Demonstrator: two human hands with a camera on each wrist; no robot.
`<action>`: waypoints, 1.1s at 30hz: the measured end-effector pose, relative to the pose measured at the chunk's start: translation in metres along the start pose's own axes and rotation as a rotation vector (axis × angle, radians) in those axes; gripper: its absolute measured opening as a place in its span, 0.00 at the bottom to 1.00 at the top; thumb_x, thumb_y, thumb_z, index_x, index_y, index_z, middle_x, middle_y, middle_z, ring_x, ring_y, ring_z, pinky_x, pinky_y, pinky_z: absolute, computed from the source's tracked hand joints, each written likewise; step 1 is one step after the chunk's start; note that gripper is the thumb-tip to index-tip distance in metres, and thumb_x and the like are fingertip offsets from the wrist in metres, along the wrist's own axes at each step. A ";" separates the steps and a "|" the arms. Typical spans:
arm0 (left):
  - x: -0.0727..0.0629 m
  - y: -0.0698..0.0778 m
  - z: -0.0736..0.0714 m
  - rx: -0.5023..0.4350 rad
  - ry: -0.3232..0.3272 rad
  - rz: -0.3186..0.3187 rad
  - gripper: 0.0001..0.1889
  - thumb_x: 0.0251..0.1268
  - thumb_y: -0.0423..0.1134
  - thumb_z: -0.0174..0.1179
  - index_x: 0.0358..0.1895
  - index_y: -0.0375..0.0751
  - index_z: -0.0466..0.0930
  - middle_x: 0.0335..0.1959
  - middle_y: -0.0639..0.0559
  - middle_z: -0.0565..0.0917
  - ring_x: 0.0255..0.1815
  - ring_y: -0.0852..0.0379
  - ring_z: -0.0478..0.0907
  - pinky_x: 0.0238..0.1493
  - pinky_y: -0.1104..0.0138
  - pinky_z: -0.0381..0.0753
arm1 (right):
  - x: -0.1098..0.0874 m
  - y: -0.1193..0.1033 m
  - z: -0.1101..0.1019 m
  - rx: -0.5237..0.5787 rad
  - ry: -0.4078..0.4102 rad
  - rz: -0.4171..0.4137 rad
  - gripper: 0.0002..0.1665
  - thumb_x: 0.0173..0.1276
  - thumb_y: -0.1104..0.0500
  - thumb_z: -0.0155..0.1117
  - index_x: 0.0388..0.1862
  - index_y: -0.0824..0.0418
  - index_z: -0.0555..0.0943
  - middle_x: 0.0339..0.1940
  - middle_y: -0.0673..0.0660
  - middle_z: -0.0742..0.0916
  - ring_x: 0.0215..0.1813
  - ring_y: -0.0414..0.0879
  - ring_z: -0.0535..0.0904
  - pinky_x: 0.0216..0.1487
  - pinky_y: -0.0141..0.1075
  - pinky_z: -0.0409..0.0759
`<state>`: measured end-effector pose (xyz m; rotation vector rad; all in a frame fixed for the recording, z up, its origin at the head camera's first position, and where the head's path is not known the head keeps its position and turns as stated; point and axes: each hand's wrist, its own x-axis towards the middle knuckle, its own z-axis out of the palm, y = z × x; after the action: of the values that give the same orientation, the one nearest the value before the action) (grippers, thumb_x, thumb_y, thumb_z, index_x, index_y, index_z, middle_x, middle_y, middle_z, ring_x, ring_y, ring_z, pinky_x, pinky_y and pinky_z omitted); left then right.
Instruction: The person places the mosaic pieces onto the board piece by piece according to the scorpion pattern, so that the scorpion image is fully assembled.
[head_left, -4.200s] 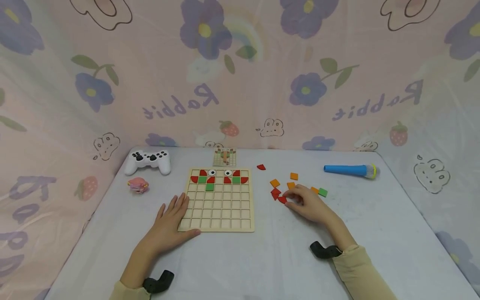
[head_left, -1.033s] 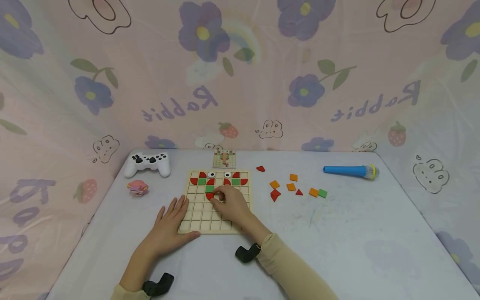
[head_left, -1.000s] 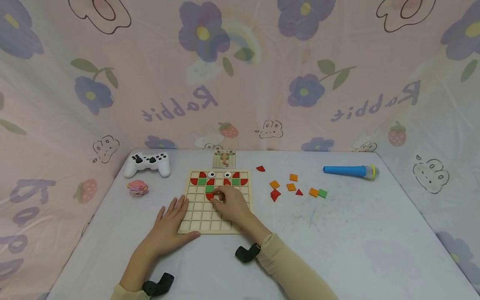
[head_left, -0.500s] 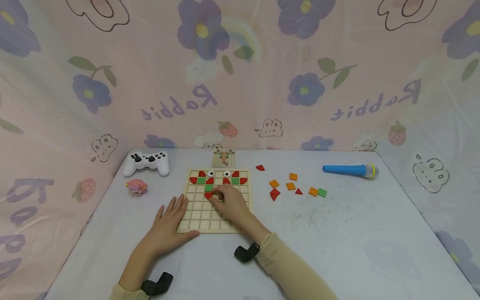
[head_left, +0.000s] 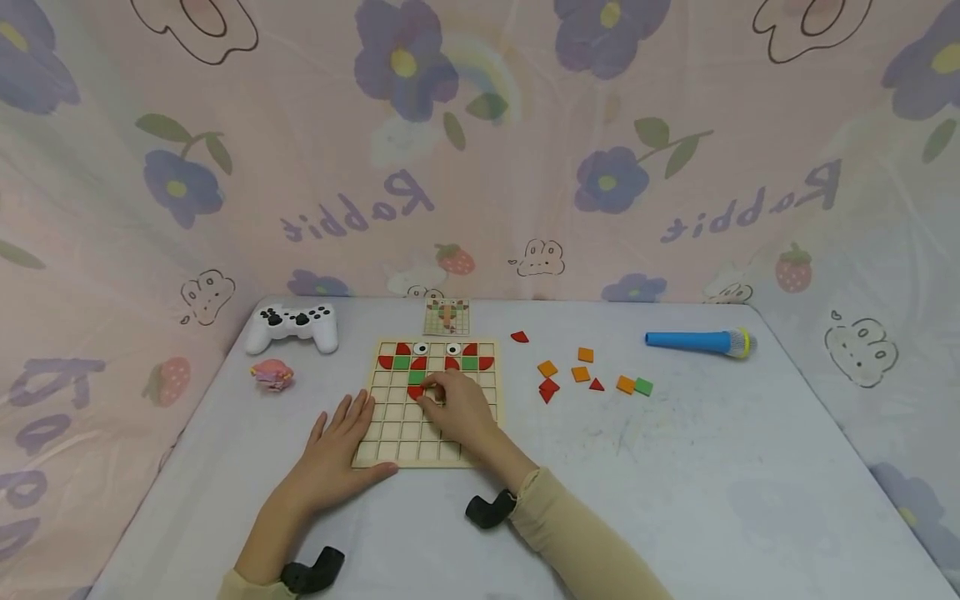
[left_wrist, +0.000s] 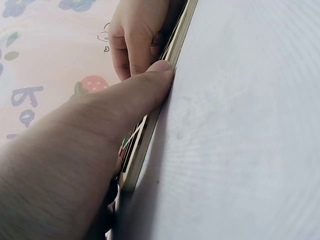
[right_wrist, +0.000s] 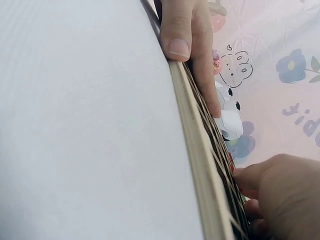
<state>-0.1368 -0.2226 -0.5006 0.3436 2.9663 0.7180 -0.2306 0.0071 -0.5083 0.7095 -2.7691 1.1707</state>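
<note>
A wooden grid board lies on the white table, with red, green and eye tiles set in its upper cells. My left hand rests on the board's left edge with fingers extended, its thumb along the front edge. Over the middle of the grid, my right hand pinches with thumb and index finger at a red rounded tile, just below a green tile. In the right wrist view, the fingertips reach down to the board's surface. The bent fingers hide some cells to the right of that tile.
Loose orange tiles, red tiles and a green tile lie right of the board. Behind it sits a small pattern card. A white game controller and pink figure are at left, a blue toy microphone at right.
Since the earliest frame, my right hand has moved left from the loose tiles to the board, bringing a red rounded tile. Over the last second both hands stay nearly still.
</note>
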 end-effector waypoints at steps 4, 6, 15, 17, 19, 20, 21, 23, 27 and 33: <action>-0.001 -0.001 0.000 -0.003 0.004 0.003 0.60 0.63 0.72 0.65 0.85 0.32 0.52 0.87 0.36 0.50 0.88 0.31 0.42 0.81 0.31 0.37 | 0.001 -0.001 0.001 0.001 -0.006 0.003 0.12 0.74 0.54 0.72 0.52 0.57 0.89 0.29 0.46 0.79 0.34 0.40 0.73 0.35 0.32 0.71; -0.001 -0.002 0.000 -0.004 0.006 0.005 0.60 0.64 0.72 0.65 0.85 0.32 0.52 0.87 0.36 0.50 0.88 0.32 0.42 0.81 0.31 0.37 | 0.001 -0.001 0.001 -0.004 -0.023 0.010 0.13 0.75 0.53 0.71 0.53 0.57 0.88 0.30 0.46 0.79 0.34 0.40 0.73 0.36 0.31 0.71; -0.003 0.001 -0.001 -0.022 0.008 0.004 0.60 0.64 0.71 0.65 0.85 0.31 0.52 0.87 0.36 0.50 0.88 0.32 0.41 0.81 0.31 0.35 | 0.005 -0.004 -0.027 0.141 -0.140 -0.014 0.13 0.75 0.57 0.72 0.55 0.59 0.87 0.32 0.48 0.82 0.35 0.40 0.75 0.37 0.31 0.75; -0.002 0.001 -0.001 -0.021 0.011 0.007 0.60 0.64 0.71 0.66 0.85 0.31 0.53 0.87 0.36 0.50 0.88 0.32 0.42 0.81 0.31 0.36 | 0.005 -0.001 -0.034 0.146 -0.142 -0.021 0.13 0.75 0.58 0.71 0.56 0.59 0.87 0.33 0.48 0.82 0.35 0.40 0.75 0.36 0.30 0.75; -0.002 0.001 -0.001 -0.015 0.012 0.009 0.60 0.64 0.71 0.65 0.85 0.32 0.53 0.87 0.37 0.50 0.88 0.32 0.42 0.81 0.31 0.36 | 0.006 0.003 -0.042 0.142 -0.129 -0.039 0.13 0.75 0.59 0.71 0.55 0.60 0.87 0.33 0.48 0.82 0.34 0.41 0.75 0.36 0.30 0.75; -0.002 0.001 -0.001 -0.012 0.012 0.009 0.60 0.64 0.71 0.65 0.85 0.32 0.53 0.87 0.37 0.50 0.88 0.32 0.42 0.81 0.31 0.36 | 0.006 0.006 -0.046 0.137 -0.122 -0.042 0.14 0.75 0.59 0.72 0.55 0.60 0.87 0.33 0.48 0.82 0.34 0.41 0.75 0.35 0.30 0.75; -0.002 0.000 0.000 -0.010 0.011 0.009 0.60 0.64 0.72 0.65 0.85 0.32 0.52 0.87 0.37 0.50 0.88 0.32 0.42 0.81 0.31 0.36 | 0.007 0.010 -0.051 0.132 -0.113 -0.044 0.14 0.74 0.59 0.72 0.55 0.61 0.87 0.33 0.49 0.82 0.33 0.41 0.75 0.35 0.30 0.74; -0.001 0.000 0.001 -0.006 0.009 0.007 0.60 0.64 0.72 0.65 0.85 0.32 0.52 0.87 0.37 0.50 0.88 0.33 0.42 0.81 0.31 0.36 | 0.006 0.018 -0.062 0.120 -0.090 -0.028 0.14 0.74 0.59 0.72 0.55 0.62 0.87 0.32 0.50 0.82 0.33 0.42 0.75 0.34 0.31 0.73; -0.001 0.000 0.001 -0.005 0.009 0.005 0.60 0.64 0.72 0.65 0.85 0.32 0.51 0.88 0.37 0.49 0.88 0.33 0.41 0.82 0.32 0.36 | 0.002 0.039 -0.087 0.108 -0.035 0.038 0.15 0.73 0.60 0.73 0.55 0.62 0.87 0.32 0.51 0.82 0.34 0.44 0.76 0.33 0.32 0.74; -0.003 0.000 0.001 -0.006 0.017 0.012 0.60 0.63 0.72 0.65 0.85 0.32 0.52 0.87 0.36 0.50 0.88 0.32 0.42 0.81 0.31 0.37 | -0.009 0.075 -0.124 0.064 0.043 0.146 0.17 0.73 0.58 0.73 0.57 0.61 0.86 0.35 0.53 0.82 0.36 0.45 0.77 0.32 0.32 0.74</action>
<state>-0.1342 -0.2227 -0.5012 0.3565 2.9794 0.7347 -0.2707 0.1416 -0.4724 0.4873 -2.7997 1.2893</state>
